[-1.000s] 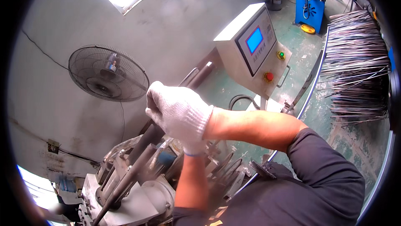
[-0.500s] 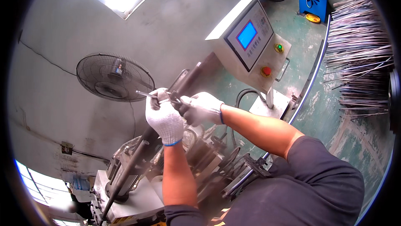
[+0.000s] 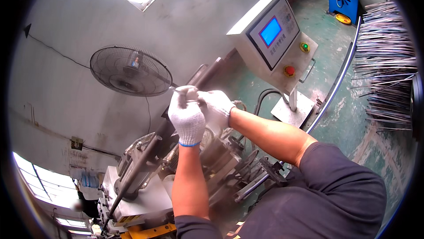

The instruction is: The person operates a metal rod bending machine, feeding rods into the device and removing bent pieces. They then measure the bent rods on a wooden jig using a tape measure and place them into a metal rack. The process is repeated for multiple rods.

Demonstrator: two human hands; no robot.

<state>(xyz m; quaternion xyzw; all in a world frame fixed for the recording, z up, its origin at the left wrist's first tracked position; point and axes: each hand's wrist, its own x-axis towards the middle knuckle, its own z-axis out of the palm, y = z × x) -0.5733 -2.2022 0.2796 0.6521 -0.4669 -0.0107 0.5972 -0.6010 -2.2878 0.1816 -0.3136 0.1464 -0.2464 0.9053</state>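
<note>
Both my hands wear white knit gloves and meet in front of me, above the machine (image 3: 221, 159). My left hand (image 3: 187, 117) is closed, its fingers curled around a thin metal rod (image 3: 175, 86) of which just a short end shows beyond the glove. Against it presses my right hand (image 3: 216, 109), also closed, its fingertips touching the left fingers. Whatever lies between the right fingers is hidden by the gloves. Below the left hand, a long dark bar (image 3: 141, 168) slants across the machine.
A control box (image 3: 269, 40) with a lit blue screen stands ahead on the right. Behind my hands, a black fan (image 3: 130, 71) is near the wall. Bundled metal rods (image 3: 384, 62) lie far right, past a curved rail (image 3: 335, 86). A blue machine (image 3: 342, 0) stands farther back.
My hands have drawn closer together, and the dark metal piece seen between them is now covered. Less of the rod sticks out. The surroundings have shifted in the view.
</note>
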